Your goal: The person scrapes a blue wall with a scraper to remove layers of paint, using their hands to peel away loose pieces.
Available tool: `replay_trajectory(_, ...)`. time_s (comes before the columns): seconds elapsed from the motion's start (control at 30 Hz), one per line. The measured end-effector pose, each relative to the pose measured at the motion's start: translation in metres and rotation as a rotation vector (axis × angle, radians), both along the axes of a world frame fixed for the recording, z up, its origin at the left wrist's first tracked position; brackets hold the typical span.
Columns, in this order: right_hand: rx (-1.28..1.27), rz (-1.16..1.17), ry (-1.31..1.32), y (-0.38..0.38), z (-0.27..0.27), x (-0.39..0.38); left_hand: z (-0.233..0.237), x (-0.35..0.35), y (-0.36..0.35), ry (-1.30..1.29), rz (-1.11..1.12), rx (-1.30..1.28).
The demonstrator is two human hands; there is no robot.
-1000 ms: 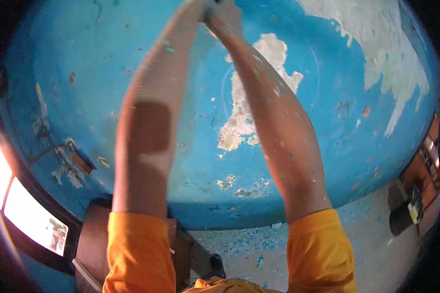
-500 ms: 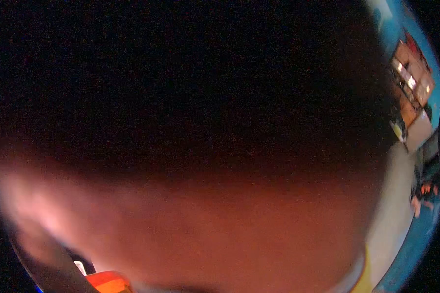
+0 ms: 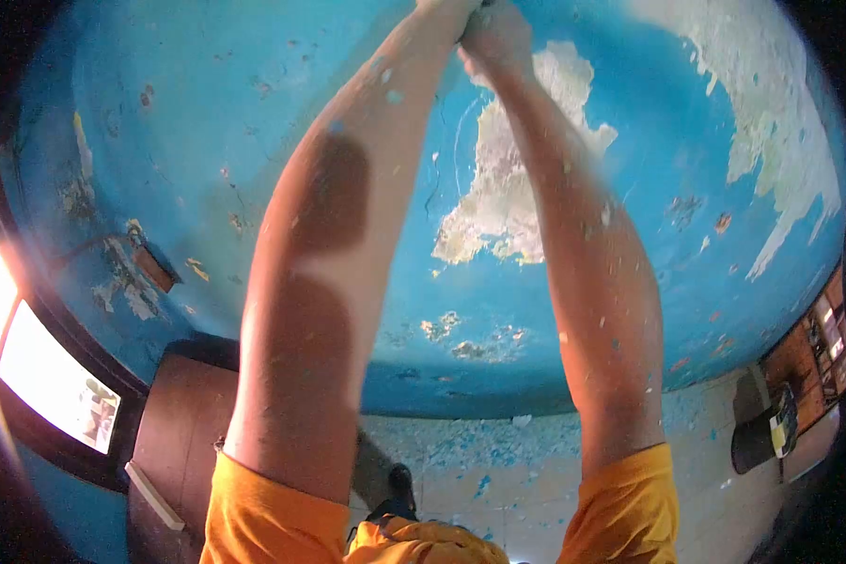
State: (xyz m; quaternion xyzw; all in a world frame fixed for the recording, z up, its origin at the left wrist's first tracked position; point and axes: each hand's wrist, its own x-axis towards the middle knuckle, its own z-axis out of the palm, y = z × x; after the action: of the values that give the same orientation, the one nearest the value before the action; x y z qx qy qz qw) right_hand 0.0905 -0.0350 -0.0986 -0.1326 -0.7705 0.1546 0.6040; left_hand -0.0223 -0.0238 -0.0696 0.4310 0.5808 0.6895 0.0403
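Note:
Both my arms reach up along a blue wall (image 3: 498, 329) with peeling paint, and my hands come together at the top edge of the view. My right hand (image 3: 500, 39) is closed, its fingers curled. A small dark bit shows between the hands, but I cannot make out what they hold. Most of my left hand (image 3: 451, 7) is cut off by the top edge, so its fingers are hidden. Just below and right of the hands lies a bare, pale patch (image 3: 498, 193) of wall. Paint flecks stick to both forearms.
Paint chips (image 3: 498, 442) litter the tiled floor along the wall's foot. A bright window (image 3: 56, 376) and a brown piece of furniture (image 3: 183, 404) with a pale strip (image 3: 155, 495) on it stand left. Wooden furniture (image 3: 804, 362) and a dark container (image 3: 754, 442) are at right.
Half a second ago a blurred arm or hand covered most of the view. Now both arms are stretched up to the wall, and the room is visible.

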Motion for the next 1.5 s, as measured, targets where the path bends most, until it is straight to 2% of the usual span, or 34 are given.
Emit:
replay_trajectory(0.03, 0.024, 0.007, 0.002, 0.003, 0.016, 0.012, 0.001, 0.000, 0.001, 0.016, 0.008, 0.011)
replay_trajectory(0.1, 0.092, 0.232, -0.194, -0.002, 0.060, 0.026, 0.012, 0.005, -0.003, 0.044, 0.026, 0.038)
replay_trajectory(0.13, 0.320, -0.232, -0.102, 0.009, 0.050, -0.006, 0.014, 0.009, -0.009, 0.062, 0.034, 0.051)
replay_trajectory(0.17, 0.237, -0.043, 0.037, 0.005, 0.019, -0.002, 0.009, 0.018, -0.012, 0.097, 0.045, 0.064)
replay_trajectory(0.2, 0.110, 0.044, 0.132, 0.005, -0.018, -0.003, -0.004, 0.028, -0.018, 0.160, 0.069, 0.085)
replay_trajectory(0.23, -0.032, 0.000, 0.118, -0.002, -0.055, 0.004, -0.042, 0.035, -0.021, 0.241, 0.108, 0.127)
replay_trajectory(0.27, -0.041, -0.049, 0.112, -0.009, -0.086, 0.010, -0.076, 0.041, -0.012, 0.203, 0.139, 0.216)
replay_trajectory(0.3, -0.042, -0.048, 0.109, -0.007, -0.094, 0.012, -0.099, 0.044, -0.007, 0.161, 0.172, 0.312)
replay_trajectory(0.37, -0.068, -0.050, 0.038, -0.004, -0.087, 0.014, -0.074, 0.039, -0.003, 0.156, 0.175, 0.230)
replay_trajectory(0.4, -0.157, -0.040, 0.017, -0.004, -0.065, 0.015, -0.061, 0.039, -0.003, 0.158, 0.170, 0.125)
replay_trajectory(0.43, -0.152, -0.040, 0.017, -0.007, -0.045, 0.019, -0.042, 0.044, -0.007, 0.157, 0.171, 0.130)
replay_trajectory(0.5, -0.085, -0.035, -0.040, -0.010, -0.011, 0.024, 0.001, 0.054, -0.018, -0.122, 0.000, 0.102)
replay_trajectory(0.53, -0.071, -0.019, 0.014, 0.000, -0.017, 0.018, -0.004, 0.049, -0.009, -0.093, -0.015, 0.170)
replay_trajectory(0.57, -0.081, -0.025, 0.014, 0.006, -0.039, 0.014, -0.024, 0.046, -0.004, -0.094, -0.020, 0.160)
replay_trajectory(0.63, -0.070, -0.026, 0.165, 0.001, -0.096, 0.014, -0.078, 0.050, -0.010, 0.294, 0.033, 0.223)
replay_trajectory(0.7, -0.084, -0.035, 0.121, -0.004, -0.128, 0.021, -0.114, 0.060, -0.016, 0.205, 0.062, 0.162)
replay_trajectory(0.73, -0.069, -0.035, 0.092, -0.003, -0.130, 0.024, -0.116, 0.064, -0.017, 0.132, 0.100, 0.131)
replay_trajectory(0.83, -0.009, -0.006, 0.063, 0.010, -0.062, 0.028, -0.044, 0.059, 0.001, 0.115, 0.087, 0.030)
replay_trajectory(0.93, -0.048, 0.042, -0.005, 0.010, -0.009, 0.041, 0.010, 0.071, 0.003, 0.012, 0.052, 0.066)
replay_trajectory(0.97, -0.051, 0.039, 0.004, 0.011, -0.018, 0.042, 0.000, 0.075, 0.000, 0.022, 0.048, 0.063)
replay_trajectory(1.03, -0.091, 0.009, 0.122, 0.015, -0.072, 0.038, -0.057, 0.080, -0.004, 0.233, 0.073, 0.112)
replay_trajectory(1.1, -0.107, -0.005, 0.129, 0.011, -0.129, 0.038, -0.108, 0.081, 0.001, 0.222, 0.088, 0.179)
replay_trajectory(1.13, -0.007, -0.091, 0.160, 0.023, -0.134, 0.030, -0.117, 0.080, 0.003, 0.228, 0.117, 0.266)
replay_trajectory(1.2, -0.018, -0.032, 0.141, 0.040, -0.095, 0.029, -0.080, 0.078, 0.008, 0.238, 0.100, 0.202)
replay_trajectory(1.3, -0.005, 0.094, 0.085, 0.038, -0.017, 0.047, 0.007, 0.078, 0.019, 0.281, 0.094, -0.001)
replay_trajectory(1.33, -0.117, 0.046, 0.099, 0.038, -0.006, 0.047, 0.012, 0.083, 0.014, 0.286, 0.097, 0.009)
replay_trajectory(1.4, -0.040, 0.020, 0.135, 0.035, -0.029, 0.052, -0.005, 0.096, 0.008, 0.088, -0.058, -0.007)
replay_trajectory(1.43, 0.037, -0.001, 0.167, 0.031, -0.054, 0.054, -0.035, 0.097, 0.014, 0.085, -0.061, -0.020)
replay_trajectory(1.47, -0.095, 0.104, 0.171, 0.033, -0.111, 0.053, -0.089, 0.092, 0.030, 0.195, 0.052, 0.171)
replay_trajectory(1.5, 0.044, -0.007, 0.143, 0.050, -0.131, 0.045, -0.115, 0.088, 0.039, 0.313, 0.173, 0.381)
